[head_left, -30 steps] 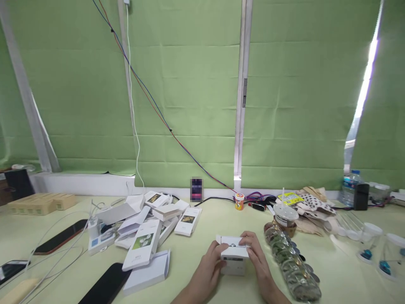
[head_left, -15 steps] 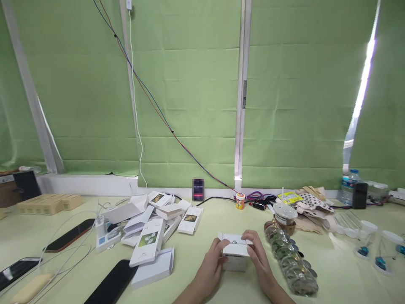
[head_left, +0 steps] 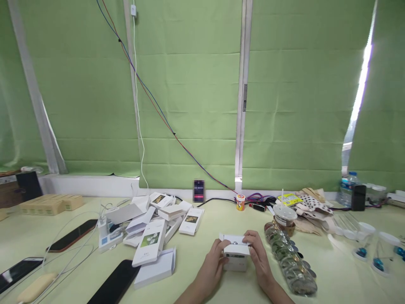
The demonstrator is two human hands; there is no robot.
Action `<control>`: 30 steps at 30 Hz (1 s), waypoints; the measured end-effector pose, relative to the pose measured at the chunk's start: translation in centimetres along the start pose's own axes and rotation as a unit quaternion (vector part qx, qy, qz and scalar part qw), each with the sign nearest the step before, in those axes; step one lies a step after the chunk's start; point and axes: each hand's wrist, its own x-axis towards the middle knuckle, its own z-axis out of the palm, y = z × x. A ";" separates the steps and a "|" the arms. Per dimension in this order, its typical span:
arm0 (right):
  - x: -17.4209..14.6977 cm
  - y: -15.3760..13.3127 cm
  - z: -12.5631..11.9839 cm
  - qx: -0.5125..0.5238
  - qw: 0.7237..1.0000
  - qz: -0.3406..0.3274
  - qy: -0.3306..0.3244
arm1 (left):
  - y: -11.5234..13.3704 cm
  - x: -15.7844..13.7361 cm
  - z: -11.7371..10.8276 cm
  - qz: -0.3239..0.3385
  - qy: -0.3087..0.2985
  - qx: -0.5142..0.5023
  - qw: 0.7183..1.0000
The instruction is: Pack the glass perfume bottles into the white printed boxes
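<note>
Near the front edge of the table, a small white cardboard box (head_left: 236,262) stands between my two hands, with a raised flap at its far side. My left hand (head_left: 210,262) grips its left side, the index finger bent over the top. On the right side, my right hand (head_left: 257,257) holds the box with fingers curled onto the top edge. A small dark round spot shows at the top between my fingertips; I cannot make out what it is. Close to my right hand lies a row of clear-wrapped packets (head_left: 291,257) with dark round discs along it.
White picture boxes (head_left: 151,240) are piled left of my hands, beside a power strip (head_left: 109,240) and a black phone (head_left: 115,280). A lidded cup (head_left: 284,213), cloths (head_left: 313,207) and clear plastic cups (head_left: 384,253) stand right. A small orange-and-white tub (head_left: 240,202) sits behind.
The whole view has shifted slightly. The front of the white box is tilted a little more upright, showing a dark printed strip; both hands keep their hold on it.
</note>
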 end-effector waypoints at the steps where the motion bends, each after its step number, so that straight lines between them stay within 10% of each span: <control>1: -0.1 0.0 -0.1 -0.008 1.000 -0.005 -0.005 | 0.0 0.0 0.0 -0.001 0.002 0.001 1.000; 13: -0.4 -0.1 -0.4 -0.033 0.999 -0.027 -0.032 | -1.2 -0.2 0.6 -0.080 0.100 -0.148 0.981; 21: -0.5 0.9 -0.1 -0.023 0.999 -0.028 -0.033 | -0.3 -0.1 -0.3 0.000 0.042 -0.044 0.998; 30: -1.1 0.2 1.4 0.134 0.982 0.077 0.107 | -0.5 -0.1 -0.5 0.017 0.027 -0.020 0.999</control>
